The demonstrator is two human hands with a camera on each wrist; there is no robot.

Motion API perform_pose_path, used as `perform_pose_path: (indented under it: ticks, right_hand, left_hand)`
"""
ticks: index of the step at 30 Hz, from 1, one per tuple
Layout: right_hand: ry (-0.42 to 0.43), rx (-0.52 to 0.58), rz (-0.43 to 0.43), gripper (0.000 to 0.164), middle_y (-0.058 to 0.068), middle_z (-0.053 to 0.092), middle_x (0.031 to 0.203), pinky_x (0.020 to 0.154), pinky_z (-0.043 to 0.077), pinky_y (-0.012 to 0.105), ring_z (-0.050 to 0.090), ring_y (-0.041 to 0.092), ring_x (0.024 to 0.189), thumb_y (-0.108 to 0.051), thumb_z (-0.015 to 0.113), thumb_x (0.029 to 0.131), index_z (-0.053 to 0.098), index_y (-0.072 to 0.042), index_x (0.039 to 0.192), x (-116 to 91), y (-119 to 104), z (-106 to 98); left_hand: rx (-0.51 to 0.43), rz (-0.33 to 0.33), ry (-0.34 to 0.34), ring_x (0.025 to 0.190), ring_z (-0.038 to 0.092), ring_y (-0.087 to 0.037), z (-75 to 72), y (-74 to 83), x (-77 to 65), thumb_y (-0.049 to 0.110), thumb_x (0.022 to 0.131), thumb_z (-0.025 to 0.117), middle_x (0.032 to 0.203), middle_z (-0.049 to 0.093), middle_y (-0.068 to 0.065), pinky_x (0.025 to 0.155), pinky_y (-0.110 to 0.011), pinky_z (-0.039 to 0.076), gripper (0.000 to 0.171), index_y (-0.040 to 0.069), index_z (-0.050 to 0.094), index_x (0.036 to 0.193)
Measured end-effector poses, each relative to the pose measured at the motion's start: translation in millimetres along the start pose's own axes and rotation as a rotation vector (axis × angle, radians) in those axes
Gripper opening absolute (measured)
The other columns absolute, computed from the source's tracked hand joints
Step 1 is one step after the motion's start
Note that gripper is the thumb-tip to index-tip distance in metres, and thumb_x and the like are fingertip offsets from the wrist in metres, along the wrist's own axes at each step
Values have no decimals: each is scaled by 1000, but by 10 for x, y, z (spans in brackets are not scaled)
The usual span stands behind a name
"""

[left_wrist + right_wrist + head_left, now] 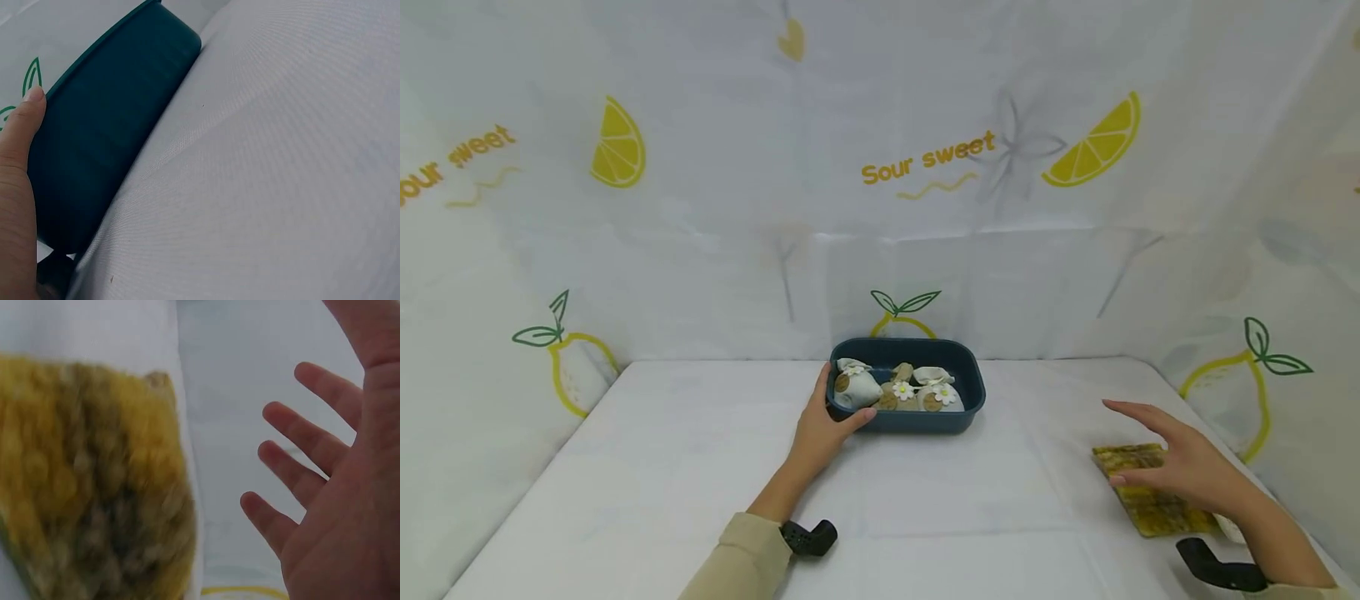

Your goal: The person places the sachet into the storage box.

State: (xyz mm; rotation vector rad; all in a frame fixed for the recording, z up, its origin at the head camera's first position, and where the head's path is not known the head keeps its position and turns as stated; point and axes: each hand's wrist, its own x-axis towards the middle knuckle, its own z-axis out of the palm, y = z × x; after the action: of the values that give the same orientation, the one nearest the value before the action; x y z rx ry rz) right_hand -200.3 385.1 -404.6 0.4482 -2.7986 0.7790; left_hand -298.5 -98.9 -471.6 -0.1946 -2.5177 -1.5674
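Note:
A dark blue-green rectangular bin stands at the back middle of the table. Inside it lie small tied pouches: a pale one at left, a beige one in the middle and another pale one at right, with white flowers. My left hand holds the bin's left end, thumb at the front rim; the left wrist view shows the thumb against the bin's wall. At right, my right hand hovers over a flat yellow-brown mottled piece, fingers spread and apart from it in the right wrist view.
The white table carries a white cover. Behind it hangs a white curtain printed with lemons, close to the bin's back. Something whitish shows partly under the right wrist; its kind cannot be made out.

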Motion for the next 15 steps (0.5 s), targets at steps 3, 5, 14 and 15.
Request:
perform_pose_path:
  ticks: [3, 5, 14, 15]
  right_hand:
    - [-23, 25, 30, 92, -44, 24, 141, 98, 42, 68, 20, -29, 126, -28, 88, 78, 39, -30, 156, -42, 166, -11]
    - [-36, 48, 34, 91, -46, 22, 141, 118, 37, 45, 18, -32, 125, -25, 86, 81, 37, -28, 158, -75, 278, -15]
    - [-191, 33, 95, 87, -52, 16, 131, 92, 32, 78, 2, -41, 115, -29, 86, 79, 44, -18, 154, -165, 580, 59]
    - [-196, 54, 101, 86, -49, 20, 134, 94, 31, 78, 3, -41, 116, -28, 86, 79, 44, -18, 154, -165, 584, 80]
  left_hand:
    - [4, -3, -9, 155, 27, -37, -16, 8, -11, 59, 81, 79, 169, 24, -8, 119, -62, 31, 111, 30, 12, 164]
    - [4, -5, -11, 155, 27, -37, -21, 12, -16, 59, 81, 78, 169, 23, -8, 119, -63, 31, 110, 30, 12, 164]
    - [9, -2, -19, 155, 26, -37, -29, 27, -11, 57, 84, 77, 170, 22, -9, 120, -62, 30, 108, 26, 11, 164]
    - [9, -1, -18, 155, 26, -37, -27, 26, -8, 57, 84, 77, 170, 22, -9, 120, -62, 30, 108, 26, 12, 164]
